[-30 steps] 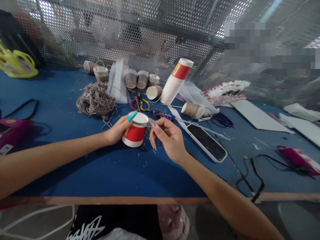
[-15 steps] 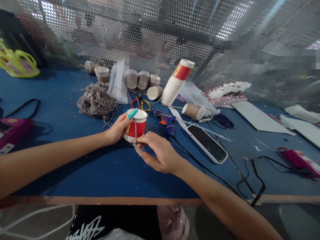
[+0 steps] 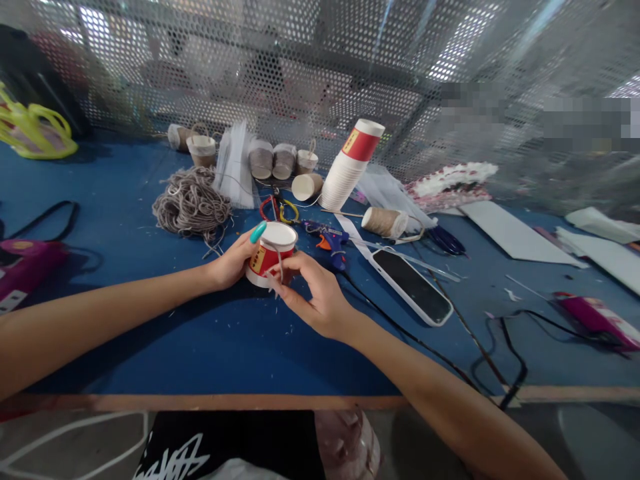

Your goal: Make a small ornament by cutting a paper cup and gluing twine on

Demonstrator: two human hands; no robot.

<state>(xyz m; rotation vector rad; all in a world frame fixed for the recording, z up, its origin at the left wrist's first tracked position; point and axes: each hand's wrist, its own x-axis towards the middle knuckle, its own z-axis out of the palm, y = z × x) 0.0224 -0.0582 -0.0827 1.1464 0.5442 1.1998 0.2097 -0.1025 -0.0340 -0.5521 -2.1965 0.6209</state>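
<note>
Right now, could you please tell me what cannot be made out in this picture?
All in the head view:
Left hand's grip: most fingers are hidden behind the red cup.
Lower end of the cord: covered by the right hand's grip.
Magenta device and yellow object: cut off by the left edge.
Scene behind the perforated mesh: obscured by the mesh and blurred.

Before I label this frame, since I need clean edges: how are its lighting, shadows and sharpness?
Head view: bright light shines through the perforated screen; head view: a soft shadow lies below the left forearm on the blue table; head view: the paper cup reads clearly, but the cord at the right hand looks soft; head view: pixelation hides upper-right patches.
</note>
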